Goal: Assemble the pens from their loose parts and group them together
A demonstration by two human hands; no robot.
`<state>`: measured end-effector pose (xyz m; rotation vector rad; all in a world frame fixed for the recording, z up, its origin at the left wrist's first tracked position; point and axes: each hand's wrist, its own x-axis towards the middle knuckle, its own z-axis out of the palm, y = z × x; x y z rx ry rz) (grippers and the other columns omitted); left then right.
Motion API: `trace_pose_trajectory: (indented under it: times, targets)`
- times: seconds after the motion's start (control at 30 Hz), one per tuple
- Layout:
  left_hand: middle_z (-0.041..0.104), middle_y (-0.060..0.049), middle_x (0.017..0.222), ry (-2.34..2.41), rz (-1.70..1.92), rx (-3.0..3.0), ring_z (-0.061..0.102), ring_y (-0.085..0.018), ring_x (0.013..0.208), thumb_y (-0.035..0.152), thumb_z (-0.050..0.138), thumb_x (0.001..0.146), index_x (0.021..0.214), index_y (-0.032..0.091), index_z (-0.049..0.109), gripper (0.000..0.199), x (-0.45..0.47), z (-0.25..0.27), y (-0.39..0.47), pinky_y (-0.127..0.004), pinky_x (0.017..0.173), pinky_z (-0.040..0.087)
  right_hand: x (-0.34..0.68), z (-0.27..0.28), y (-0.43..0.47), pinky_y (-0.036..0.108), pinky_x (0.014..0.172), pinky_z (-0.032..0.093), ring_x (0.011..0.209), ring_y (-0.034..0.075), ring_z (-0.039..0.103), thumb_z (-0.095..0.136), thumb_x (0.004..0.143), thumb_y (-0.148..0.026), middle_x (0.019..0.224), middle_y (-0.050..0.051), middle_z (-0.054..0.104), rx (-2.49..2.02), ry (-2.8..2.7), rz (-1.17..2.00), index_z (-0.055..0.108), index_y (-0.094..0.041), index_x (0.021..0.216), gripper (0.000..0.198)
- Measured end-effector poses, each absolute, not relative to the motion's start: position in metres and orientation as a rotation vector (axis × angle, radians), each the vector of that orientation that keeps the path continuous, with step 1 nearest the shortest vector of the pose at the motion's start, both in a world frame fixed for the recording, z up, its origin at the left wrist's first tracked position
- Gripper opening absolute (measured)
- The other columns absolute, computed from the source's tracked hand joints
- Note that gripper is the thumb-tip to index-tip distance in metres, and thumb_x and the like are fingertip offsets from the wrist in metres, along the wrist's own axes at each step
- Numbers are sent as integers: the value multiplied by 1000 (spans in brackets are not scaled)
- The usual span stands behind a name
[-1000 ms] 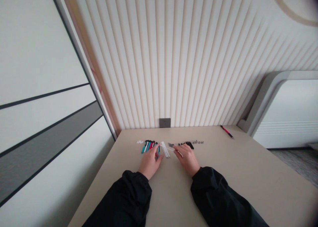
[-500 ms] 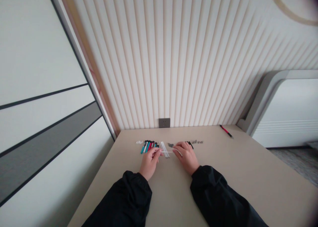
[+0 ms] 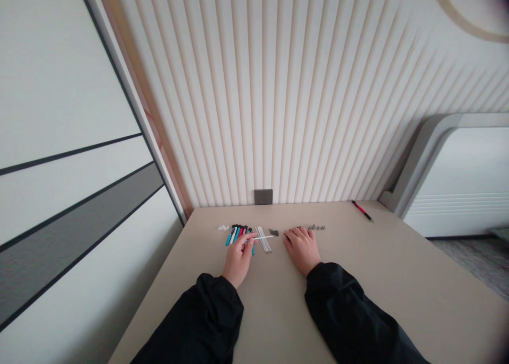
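The left hand (image 3: pixel 237 260) is closed on a thin white rod (image 3: pixel 261 238), pinched just beside the coloured tubes (image 3: pixel 237 233). This rod is held across the white sticks (image 3: pixel 266 247) on the surface (image 3: pixel 270 305), toward the dark grey pieces (image 3: pixel 274 232). The right hand (image 3: pixel 303 250) is lowered with bent fingers — whether anything is gripped cannot be told. Apparently, one rod is being handled; for the next move, a precise fingertip grip seems called for.
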<state>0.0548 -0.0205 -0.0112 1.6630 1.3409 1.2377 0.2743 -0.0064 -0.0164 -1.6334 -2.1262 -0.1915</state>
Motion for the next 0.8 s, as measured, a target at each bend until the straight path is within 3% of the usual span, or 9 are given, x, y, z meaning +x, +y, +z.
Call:
trace_pose_trajectory:
  times: [0.3, 0.5, 0.8]
  targets:
    - [70, -8, 92, 1348, 1234, 1743, 60, -15, 66, 43, 45, 91, 106, 17, 66, 37, 54, -12, -21, -26, 62, 50, 274, -17, -8, 36, 81, 31, 93, 23, 52, 50, 93, -27, 93, 7, 64, -1692, -2094, -200, 67, -23, 100, 19]
    - [70, -7, 91, 1362, 1226, 1766, 60, -16, 67, 41, 45, 91, 104, 18, 67, 34, 55, -13, -21, -26, 62, 49, 265, -13, -8, 40, 92, 30, 109, 25, 46, 51, 91, -30, 118, 9, 57, -1582, -2106, -215, 65, -27, 113, 26]
    - [70, -7, 89, 1363, 1225, 1772, 61, -15, 65, 41, 45, 91, 102, 17, 67, 34, 54, -12, -21, -26, 60, 48, 264, -18, -6, 46, 104, 20, 113, 24, 46, 51, 92, -32, 119, 7, 59, -1557, -2130, -152, 70, -29, 103, 22]
